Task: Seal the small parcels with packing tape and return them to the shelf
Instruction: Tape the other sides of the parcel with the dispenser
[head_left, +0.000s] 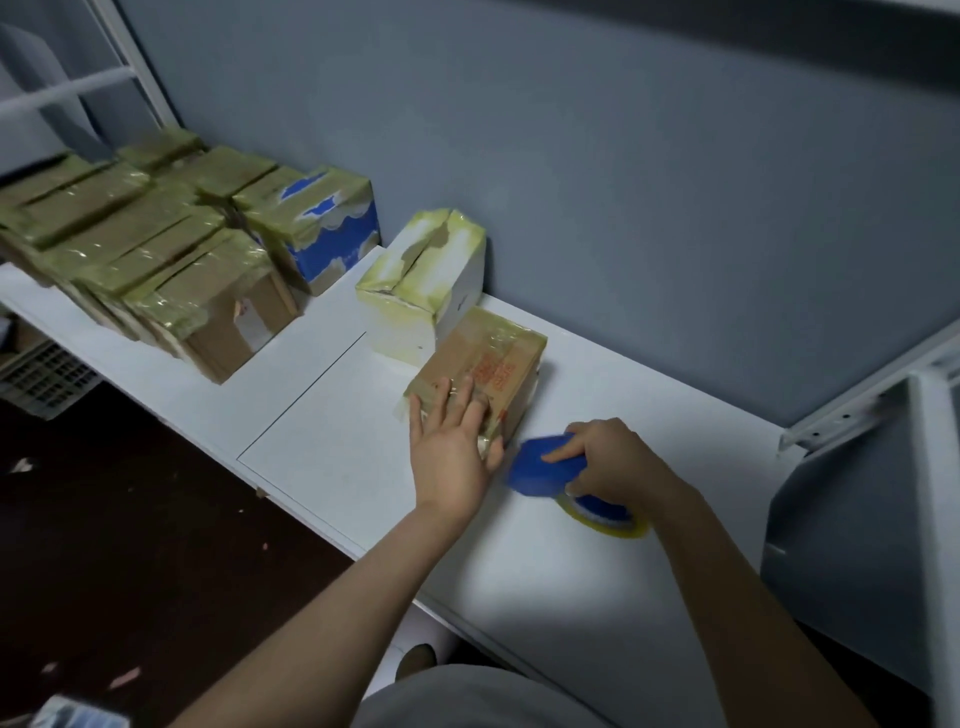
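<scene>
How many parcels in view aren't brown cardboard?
2. A blue-and-white box at the stack's right end, and a white box against the wall, behind the brown parcel under the left hand. The stack may hide others.

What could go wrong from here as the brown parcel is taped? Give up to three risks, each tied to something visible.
1. The left hand only presses flat on the brown parcel, so a tug from the tape dispenser gripped by the right hand might slide it.
2. The tape dispenser is close to the left hand and could nick it.
3. The white parcel stands just behind, so loose tape may stick to it.
</scene>
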